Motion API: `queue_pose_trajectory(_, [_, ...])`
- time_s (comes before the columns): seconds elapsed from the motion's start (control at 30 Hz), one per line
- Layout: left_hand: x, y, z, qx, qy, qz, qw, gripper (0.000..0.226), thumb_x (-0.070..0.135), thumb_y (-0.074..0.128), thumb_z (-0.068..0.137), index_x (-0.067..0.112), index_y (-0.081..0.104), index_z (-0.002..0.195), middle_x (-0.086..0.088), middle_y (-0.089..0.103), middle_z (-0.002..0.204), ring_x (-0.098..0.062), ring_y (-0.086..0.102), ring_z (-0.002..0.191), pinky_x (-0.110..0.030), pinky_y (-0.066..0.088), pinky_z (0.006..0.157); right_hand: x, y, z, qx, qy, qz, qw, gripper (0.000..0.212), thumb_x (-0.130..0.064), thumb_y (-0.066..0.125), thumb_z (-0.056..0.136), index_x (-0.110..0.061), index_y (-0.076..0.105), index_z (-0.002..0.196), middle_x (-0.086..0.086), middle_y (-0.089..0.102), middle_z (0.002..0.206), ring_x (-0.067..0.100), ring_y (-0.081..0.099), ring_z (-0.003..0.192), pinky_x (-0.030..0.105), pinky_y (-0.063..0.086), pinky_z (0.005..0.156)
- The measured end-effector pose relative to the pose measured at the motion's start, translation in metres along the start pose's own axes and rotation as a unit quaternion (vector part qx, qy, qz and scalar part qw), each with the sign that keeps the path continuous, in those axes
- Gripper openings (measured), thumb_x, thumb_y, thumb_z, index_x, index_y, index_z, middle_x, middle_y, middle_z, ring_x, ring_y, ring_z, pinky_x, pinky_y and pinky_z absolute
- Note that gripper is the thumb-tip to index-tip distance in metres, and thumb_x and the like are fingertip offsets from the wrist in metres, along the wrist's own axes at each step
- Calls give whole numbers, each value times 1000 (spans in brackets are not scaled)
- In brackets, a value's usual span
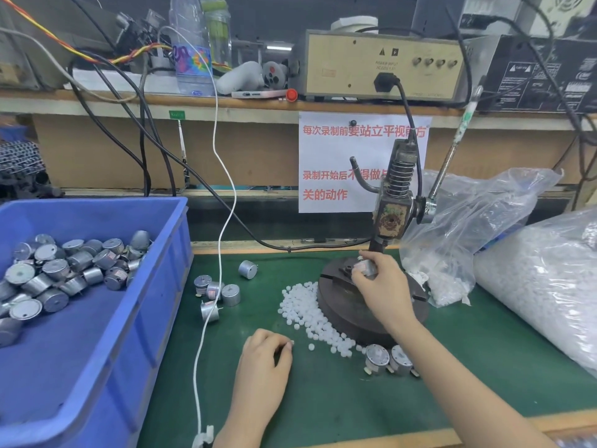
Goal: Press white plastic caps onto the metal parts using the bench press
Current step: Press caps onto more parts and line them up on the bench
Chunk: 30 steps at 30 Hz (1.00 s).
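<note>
Nearest, the left hand curled its fingers, seemingly pinching a white cap off the counter for feeding; the right hand gripped a metal part, seating it under the bench press.

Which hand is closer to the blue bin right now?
Left. The left hand, pinching a white cap, is on the mat just right of the blue bin; the right hand is farther right, holding a metal part on the press base.
</note>
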<state>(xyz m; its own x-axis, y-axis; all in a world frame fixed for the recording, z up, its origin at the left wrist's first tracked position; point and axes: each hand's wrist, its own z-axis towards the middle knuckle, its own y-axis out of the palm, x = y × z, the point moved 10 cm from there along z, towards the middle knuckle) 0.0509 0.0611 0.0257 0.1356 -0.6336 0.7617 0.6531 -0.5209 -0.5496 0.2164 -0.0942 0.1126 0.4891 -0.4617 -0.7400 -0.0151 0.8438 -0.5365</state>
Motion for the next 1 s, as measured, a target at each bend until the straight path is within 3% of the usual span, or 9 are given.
queue_pose_trajectory(0.17, [-1,2,0,-7,-5,9,1000,14,18,54,91,20,67,88,18,47,88,-4,43,91,-12,30,74,11,-4,7,-17,-14,-68,997,30,-15,54,88,-13,54,118,4,54,119,18,52,106,31,40,85])
queue_pose_trajectory(0.4, [0,2,0,-6,1,10,1000,13,18,55,91,21,67,87,18,47,85,3,41,88,-10,29,72,21,2,1,-17,-33,-93,995,28,-14,52,91,-10,50,119,2,48,110,11,45,79,25,31,68])
queue_pose_trajectory(0.5, [-1,2,-1,-4,2,7,1000,14,16,55,90,21,67,85,19,47,85,6,41,89,-7,31,72,22,2,-1,-30,-55,-111,992,28,-11,52,91,-7,50,118,5,50,107,16,49,87,23,30,70])
queue_pose_trajectory(0.6, [-2,3,0,-4,1,8,1000,14,17,55,90,21,67,85,18,47,85,5,41,89,-9,30,72,22,-1,1,-35,-67,-126,989,29,-11,55,90,-6,54,118,9,57,113,24,50,111,36,36,99])
queue_pose_trajectory(0.63, [-2,3,0,-4,0,10,1000,14,18,55,91,21,67,85,18,47,85,5,41,89,-9,30,72,22,-3,2,-32,-69,-133,988,29,-12,57,89,-6,56,117,10,58,114,25,49,115,39,35,102])
queue_pose_trajectory(0.87, [0,2,0,-6,5,15,1000,14,17,56,90,22,67,83,18,48,84,3,42,88,-4,31,73,36,-12,11,-23,-29,-129,991,30,-15,60,87,-7,58,116,13,54,111,28,43,110,27,27,90])
queue_pose_trajectory(1.0, [1,2,-1,-7,6,15,1000,14,17,56,90,22,67,83,18,48,84,4,42,89,-3,31,74,37,-9,11,-31,-14,-109,993,29,-16,59,88,-12,56,116,9,49,105,27,42,107,28,29,88])
